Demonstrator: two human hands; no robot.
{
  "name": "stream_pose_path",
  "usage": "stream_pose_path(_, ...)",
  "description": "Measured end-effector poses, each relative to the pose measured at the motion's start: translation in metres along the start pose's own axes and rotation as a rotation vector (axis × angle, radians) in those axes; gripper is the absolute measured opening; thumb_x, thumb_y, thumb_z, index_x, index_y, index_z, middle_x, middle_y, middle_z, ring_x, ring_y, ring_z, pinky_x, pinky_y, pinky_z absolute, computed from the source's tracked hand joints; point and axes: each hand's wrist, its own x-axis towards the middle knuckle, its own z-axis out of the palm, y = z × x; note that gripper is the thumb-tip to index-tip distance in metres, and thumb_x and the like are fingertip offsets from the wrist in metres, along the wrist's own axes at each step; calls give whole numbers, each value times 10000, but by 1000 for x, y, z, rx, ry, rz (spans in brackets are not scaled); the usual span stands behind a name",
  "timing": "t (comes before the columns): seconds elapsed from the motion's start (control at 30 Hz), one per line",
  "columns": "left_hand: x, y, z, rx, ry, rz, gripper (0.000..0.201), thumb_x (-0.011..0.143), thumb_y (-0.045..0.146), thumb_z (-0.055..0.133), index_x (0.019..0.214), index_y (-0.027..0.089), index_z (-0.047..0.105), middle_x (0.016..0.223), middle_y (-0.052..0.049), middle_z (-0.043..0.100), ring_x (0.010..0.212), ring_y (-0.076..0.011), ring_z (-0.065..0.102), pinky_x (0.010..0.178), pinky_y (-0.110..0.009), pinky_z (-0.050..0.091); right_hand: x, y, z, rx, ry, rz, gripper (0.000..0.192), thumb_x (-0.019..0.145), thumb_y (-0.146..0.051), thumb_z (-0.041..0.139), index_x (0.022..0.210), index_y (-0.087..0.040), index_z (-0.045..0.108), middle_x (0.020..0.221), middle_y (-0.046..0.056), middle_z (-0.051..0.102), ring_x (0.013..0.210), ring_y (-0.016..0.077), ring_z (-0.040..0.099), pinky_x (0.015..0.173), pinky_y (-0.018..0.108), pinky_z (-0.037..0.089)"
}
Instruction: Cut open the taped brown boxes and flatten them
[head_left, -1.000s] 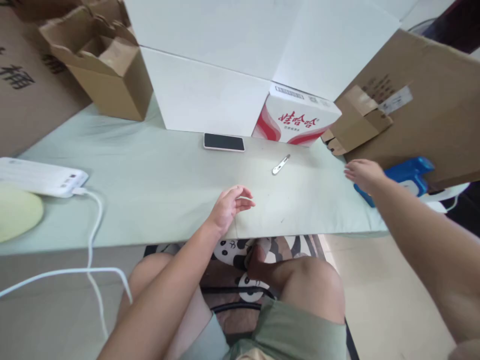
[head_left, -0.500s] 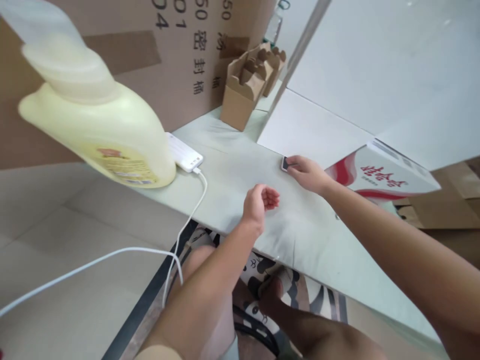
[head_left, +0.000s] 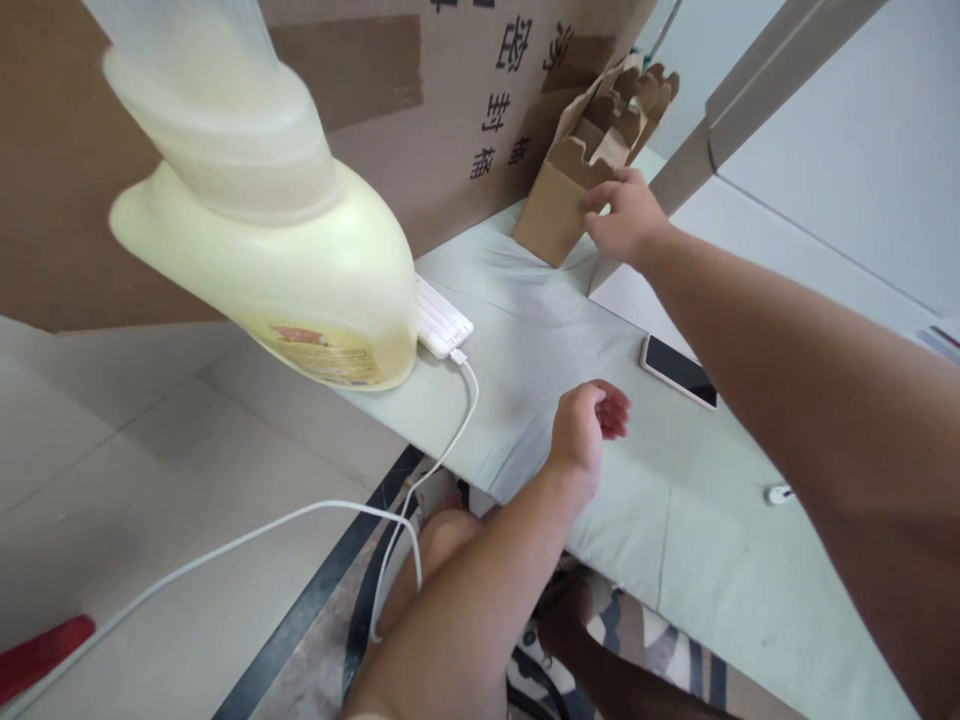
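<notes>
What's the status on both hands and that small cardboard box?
Right hand touching small cardboard box, fingers on its edge. Left hand loosely curled, empty, over table. Phone lies between.

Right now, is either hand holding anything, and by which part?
The right hand has its fingers on the upper edge of the small cardboard box; whether they grip it cannot be told. The left hand hovers, loosely curled, holding nothing.

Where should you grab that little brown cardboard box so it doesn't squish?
Probably by the flat side walls of the small cardboard box, below its loose open flaps, coming from the front right, where the right hand already touches it. The flaps look floppy; a big carton stands close behind.
</notes>
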Motion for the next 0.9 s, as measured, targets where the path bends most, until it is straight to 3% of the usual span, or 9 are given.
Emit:
stream_pose_path(0.13,2,1,0,27,31,53,277,797,172,396,578,176,564,568,-25,511,504,-127,439,570,-286,326,-11,5,-9,28,32,-32,161,909,-129,633,1057,-76,667,1411,166,590,1184,184,639,1122,397,439)
stream_pose_path(0.23,2,4,-4,79,170,300,245,819,166,420,607,195,540,599,-15,494,592,-149,465,622,-292,361,-58,15,-17,91,152,-25,120,862,-108,703,971,-129,654,1183,107,698,868,123,642,956,354,532)
stream_pose_path(0.37,1,13,-19,186,427,709,138,838,178,475,717,214,530,753,-12,517,770,-172,507,747,-294,407,-164,31,-34,262,276,-12,281,817,-197,808,966,-238,574,821,-14,671,614,114,553,667,293,542)
stream_pose_path(0.43,5,16,-27,186,510,821,85,856,210,486,789,224,537,835,-18,538,846,-184,533,800,-302,427,-228,36,-47,376,326,-56,372,829,-245,796,1107,-282,552,821,-39,663,556,118,535,534,266,484)
stream_pose_path(0.5,10,17,-32,182,517,871,76,887,262,492,873,227,558,931,-34,583,979,-202,573,909,-321,440,-291,36,-63,367,336,-169,308,849,-226,751,1115,-292,609,879,-15,690,633,146,619,564,285,513)
stream_pose_path(0.57,16,16,-33,206,445,870,163,940,359,482,966,235,584,1055,-48,630,1119,-218,590,1013,-345,427,-348,35,-78,260,256,-267,118,890,-195,699,959,-291,693,919,23,738,762,191,708,678,337,585)
stream_pose_path(0.7,18,10,-21,271,93,842,374,987,553,443,1034,240,641,1192,-70,705,1203,-245,631,1041,-373,451,-430,35,-93,305,119,-129,201,969,-209,582,1056,-341,705,918,23,789,718,214,758,610,344,621)
stream_pose_path(0.8,13,0,-7,308,-134,724,505,973,683,434,989,237,672,1095,-94,750,1134,-282,687,952,-391,512,-462,40,-89,380,138,-60,239,964,-164,548,1069,-328,686,1048,29,810,843,232,792,683,353,646)
stream_pose_path(0.9,9,-16,4,357,-236,677,557,943,753,461,987,244,681,1053,-86,761,1129,-302,686,931,-413,520,-476,45,-78,491,226,-80,173,908,-169,591,987,-279,699,1301,73,726,848,223,762,709,368,631)
